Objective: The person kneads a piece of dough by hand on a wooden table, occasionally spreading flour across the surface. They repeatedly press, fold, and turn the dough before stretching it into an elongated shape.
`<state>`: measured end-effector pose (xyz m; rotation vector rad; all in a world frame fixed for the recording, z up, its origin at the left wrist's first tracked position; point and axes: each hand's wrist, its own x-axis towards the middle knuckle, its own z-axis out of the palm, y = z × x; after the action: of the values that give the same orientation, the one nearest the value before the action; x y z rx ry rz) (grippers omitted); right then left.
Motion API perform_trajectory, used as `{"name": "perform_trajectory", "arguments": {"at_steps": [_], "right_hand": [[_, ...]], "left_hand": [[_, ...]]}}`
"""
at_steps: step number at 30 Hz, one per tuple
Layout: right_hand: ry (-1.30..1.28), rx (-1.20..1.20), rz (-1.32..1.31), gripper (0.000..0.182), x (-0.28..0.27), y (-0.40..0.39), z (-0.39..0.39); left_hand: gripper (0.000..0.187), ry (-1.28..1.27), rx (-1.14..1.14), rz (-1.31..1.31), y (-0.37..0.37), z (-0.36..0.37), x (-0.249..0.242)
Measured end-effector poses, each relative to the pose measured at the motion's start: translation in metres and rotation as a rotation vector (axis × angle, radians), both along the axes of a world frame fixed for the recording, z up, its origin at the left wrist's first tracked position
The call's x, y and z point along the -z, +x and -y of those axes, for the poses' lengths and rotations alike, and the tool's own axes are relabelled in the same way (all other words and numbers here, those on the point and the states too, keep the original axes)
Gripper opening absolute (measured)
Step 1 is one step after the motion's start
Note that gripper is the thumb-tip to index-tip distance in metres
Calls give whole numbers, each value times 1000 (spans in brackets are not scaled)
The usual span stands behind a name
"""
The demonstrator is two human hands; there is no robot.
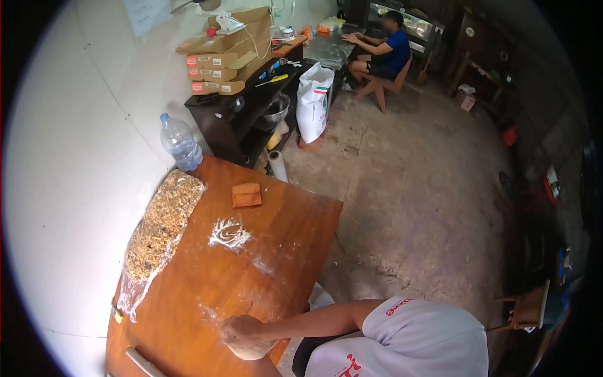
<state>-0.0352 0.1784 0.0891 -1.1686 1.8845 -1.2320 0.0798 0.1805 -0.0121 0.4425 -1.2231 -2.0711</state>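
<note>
My right hand (242, 331) presses down with bent fingers on a pale lump of dough (252, 350) near the front edge of the wooden table (282, 251). From the bottom edge my left forearm (267, 369) reaches up to the same dough; its hand is hidden behind the right hand and the dough. White flour (230, 234) is smeared in swirls farther along the tabletop, with fainter dusting beside my right hand. A pale, rod-like object (143, 362) lies at the lower left, partly cut off by the frame.
Along the wall lies a clear bag of brown, grainy food (164, 220), with a plastic water bottle (181, 143) at the corner. A small reddish-brown block (246, 195) rests on the table. Beyond stand a white sack (313, 103), a dark shelf (217, 125) and a seated person (396, 53).
</note>
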Motion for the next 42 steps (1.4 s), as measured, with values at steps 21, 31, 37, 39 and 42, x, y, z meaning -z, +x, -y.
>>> {"name": "perform_trajectory", "arguments": {"at_steps": [21,31,37,39,42], "right_hand": [[-440,3,-272,43,11,-34,-14],[186,411,131,23,79,-170,-110],[259,541,310,22,88,-195,-131],[242,565,345,23,89,-196,-122],[232,474,293,23,86,-198,-88]], "left_hand": [[43,28,-193,-61,-13,80,81],[40,254,-477,409,-77,154,-70],[24,-793,-296,631,-158,143,-112],[28,-923,-438,746,-180,128,-62],[26,-1297,-460,857,-193,122,12]]}}
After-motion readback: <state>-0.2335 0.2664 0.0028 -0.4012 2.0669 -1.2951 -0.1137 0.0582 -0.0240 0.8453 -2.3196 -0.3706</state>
